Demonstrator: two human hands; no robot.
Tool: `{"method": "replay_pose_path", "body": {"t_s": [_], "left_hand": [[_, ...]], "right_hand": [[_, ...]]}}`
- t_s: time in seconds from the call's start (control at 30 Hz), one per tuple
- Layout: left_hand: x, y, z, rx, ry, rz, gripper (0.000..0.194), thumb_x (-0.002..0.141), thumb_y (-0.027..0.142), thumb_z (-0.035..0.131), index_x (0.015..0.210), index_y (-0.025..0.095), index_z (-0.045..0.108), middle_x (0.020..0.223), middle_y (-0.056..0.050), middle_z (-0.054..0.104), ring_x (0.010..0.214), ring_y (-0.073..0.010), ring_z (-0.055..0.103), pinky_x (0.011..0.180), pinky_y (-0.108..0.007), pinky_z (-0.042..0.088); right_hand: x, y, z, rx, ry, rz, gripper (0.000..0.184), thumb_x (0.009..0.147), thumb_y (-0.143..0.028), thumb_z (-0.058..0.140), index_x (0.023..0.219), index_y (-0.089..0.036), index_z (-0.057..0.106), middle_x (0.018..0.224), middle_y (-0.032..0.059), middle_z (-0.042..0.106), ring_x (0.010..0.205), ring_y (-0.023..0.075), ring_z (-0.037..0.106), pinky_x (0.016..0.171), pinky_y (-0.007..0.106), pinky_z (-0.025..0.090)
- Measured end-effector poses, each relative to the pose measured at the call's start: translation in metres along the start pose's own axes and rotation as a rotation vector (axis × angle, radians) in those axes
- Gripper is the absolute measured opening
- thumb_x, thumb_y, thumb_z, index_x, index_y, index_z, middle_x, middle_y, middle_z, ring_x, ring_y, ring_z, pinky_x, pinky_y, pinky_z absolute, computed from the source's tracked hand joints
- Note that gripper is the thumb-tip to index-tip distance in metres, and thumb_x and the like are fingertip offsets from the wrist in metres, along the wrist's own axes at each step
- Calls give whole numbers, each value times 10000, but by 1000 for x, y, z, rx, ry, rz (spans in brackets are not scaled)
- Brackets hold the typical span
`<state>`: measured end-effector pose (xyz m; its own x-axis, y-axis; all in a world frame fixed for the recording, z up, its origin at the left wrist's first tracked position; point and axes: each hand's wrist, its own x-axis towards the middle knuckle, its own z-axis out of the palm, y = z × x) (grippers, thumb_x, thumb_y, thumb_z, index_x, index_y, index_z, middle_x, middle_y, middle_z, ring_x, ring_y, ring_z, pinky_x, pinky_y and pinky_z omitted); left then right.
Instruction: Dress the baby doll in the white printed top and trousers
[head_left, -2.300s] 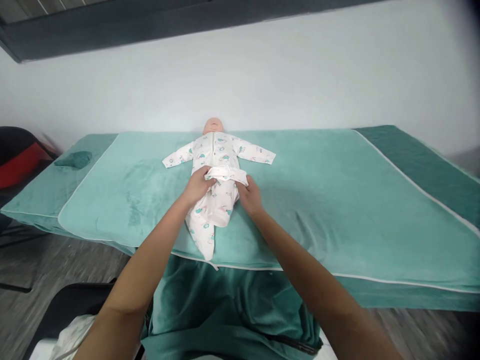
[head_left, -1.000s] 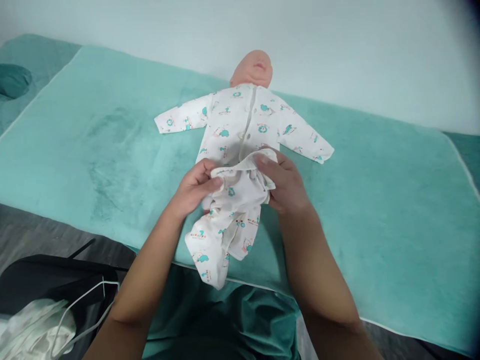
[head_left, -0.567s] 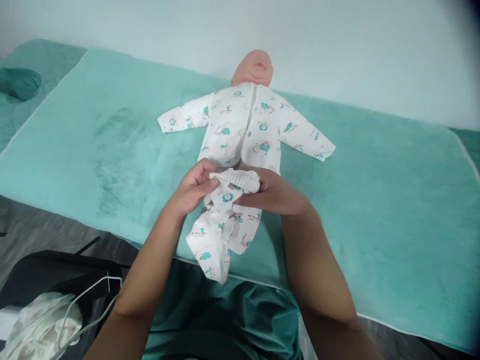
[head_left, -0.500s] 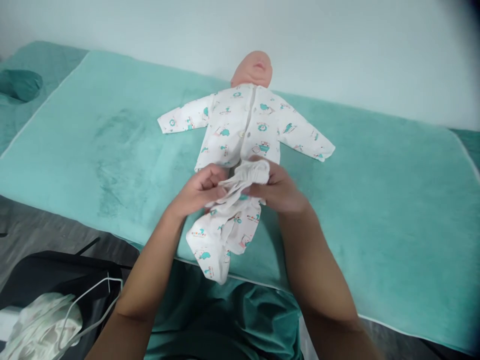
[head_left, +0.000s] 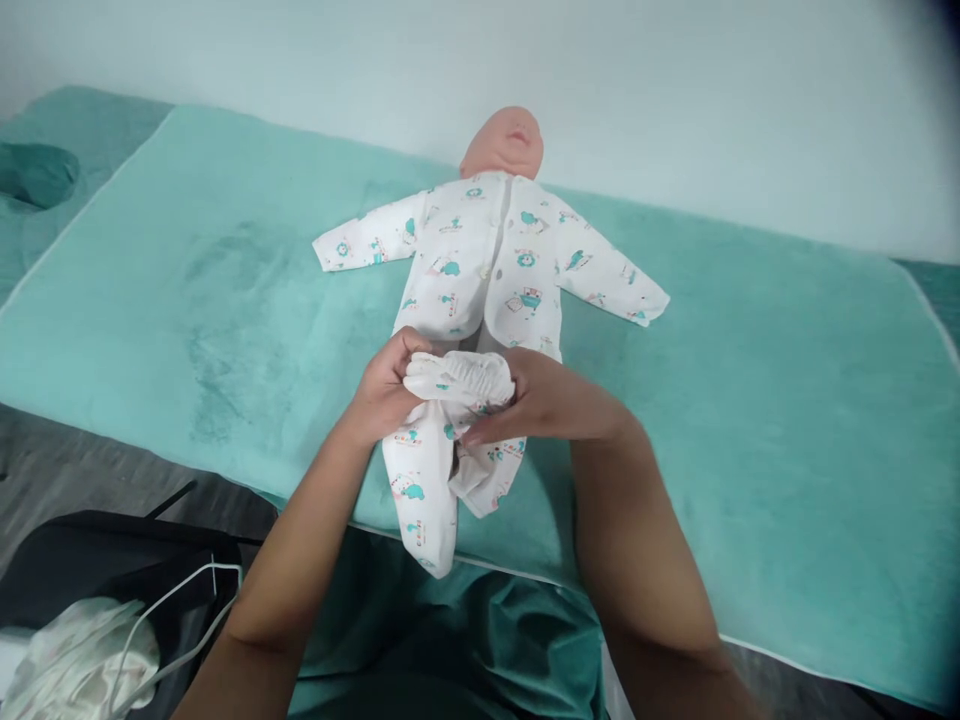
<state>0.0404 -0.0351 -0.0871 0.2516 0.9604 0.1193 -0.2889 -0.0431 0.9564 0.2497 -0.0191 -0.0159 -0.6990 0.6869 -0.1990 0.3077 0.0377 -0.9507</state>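
Observation:
A baby doll (head_left: 504,145) lies on its back, wearing a white printed jacket (head_left: 454,255) with its sleeves spread out. Below the jacket hem are white baby trousers (head_left: 420,480) in the same print, their gathered waistband bunched up. My left hand (head_left: 390,390) grips the left side of that waistband, thumb on top. At the other side, my right hand (head_left: 544,395) holds the band, with fingers behind it and the thumb lower on the cloth. The left trouser leg reaches toward the near edge; the right leg is crumpled and shorter. Cloth and hands hide most of the doll's legs.
A green cloth (head_left: 750,420) covers the padded table, which has a hole (head_left: 37,172) at its far left. Lower left, a black chair (head_left: 97,550) holds a bundle of pale cloth (head_left: 82,660) and a white wire hanger (head_left: 180,580). A white wall runs behind.
The waistband has come down slightly and been spread wider between my hands. My right thumb has moved lower, and the left trouser leg lies straighter.

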Motion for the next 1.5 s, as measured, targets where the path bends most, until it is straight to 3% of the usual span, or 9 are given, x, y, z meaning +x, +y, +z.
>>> {"method": "replay_pose_path", "body": {"t_s": [0.1, 0.23, 0.4, 0.6, 0.77, 0.87, 1.0, 1.2, 1.5], "left_hand": [[1, 1, -1, 68, -43, -21, 406, 733, 443, 875, 948, 226, 609, 844, 9, 646, 710, -130, 566, 642, -253, 454], [3, 13, 0, 154, -164, -18, 373, 774, 457, 837, 987, 216, 649, 875, 1, 635, 764, -144, 566, 675, -257, 441], [0, 34, 10, 161, -280, -151, 612, 544, 386, 985, 1006, 222, 618, 895, 8, 604, 807, -165, 571, 688, -263, 456], [4, 37, 13, 49, -153, -164, 429, 636, 299, 918, 858, 206, 563, 757, 44, 567, 659, -107, 513, 588, -226, 410], [17, 32, 17, -130, 68, -46, 347, 632, 241, 848, 832, 203, 567, 791, 39, 620, 689, -113, 558, 627, -229, 454], [14, 35, 20, -141, 47, -87, 345, 666, 277, 843, 894, 216, 592, 750, 48, 596, 641, -107, 538, 603, -227, 444], [1, 47, 16, -20, -118, -148, 442, 739, 400, 854, 1097, 240, 649, 852, 15, 639, 667, -115, 559, 578, -226, 423], [-17, 64, 20, 253, -184, -130, 777, 610, 298, 961, 1306, 268, 617, 1337, -76, 627, 1168, -250, 620, 909, -298, 515], [-14, 43, 29, 90, 93, -142, 308, 704, 231, 806, 966, 190, 650, 847, 32, 643, 750, -120, 577, 688, -227, 453]], "right_hand": [[-2, 2, 3, 54, -5, -37, 275, 732, -408, 873, 856, -196, 748, 757, -2, 725, 708, 175, 657, 626, 281, 520], [1, 20, 8, 345, 247, -142, 331, 714, -418, 887, 934, -199, 771, 880, 35, 764, 815, 210, 714, 737, 338, 585], [6, 32, 10, 569, 421, -101, 399, 674, -506, 893, 873, -189, 755, 841, 59, 757, 752, 238, 718, 677, 375, 595], [6, 29, 9, 525, 344, -121, 397, 686, -514, 890, 839, -181, 737, 755, 27, 711, 672, 190, 661, 616, 325, 546], [2, 18, 2, 296, 136, -158, 440, 649, -382, 932, 1002, -180, 763, 910, 14, 755, 870, 218, 696, 758, 323, 563], [-1, 14, 0, 246, 39, -124, 518, 626, -344, 945, 1085, -183, 768, 1014, 29, 775, 940, 235, 708, 806, 333, 574], [0, 21, 6, 413, 159, -167, 400, 704, -388, 897, 1018, -168, 782, 967, 49, 779, 885, 220, 714, 790, 337, 580], [5, 32, 13, 623, 272, -190, 365, 672, -397, 915, 910, -162, 769, 854, 47, 760, 761, 201, 700, 703, 325, 568], [0, 27, 8, 419, 137, -208, 452, 711, -451, 884, 1031, -158, 758, 946, 57, 765, 861, 223, 712, 729, 323, 569]]}}
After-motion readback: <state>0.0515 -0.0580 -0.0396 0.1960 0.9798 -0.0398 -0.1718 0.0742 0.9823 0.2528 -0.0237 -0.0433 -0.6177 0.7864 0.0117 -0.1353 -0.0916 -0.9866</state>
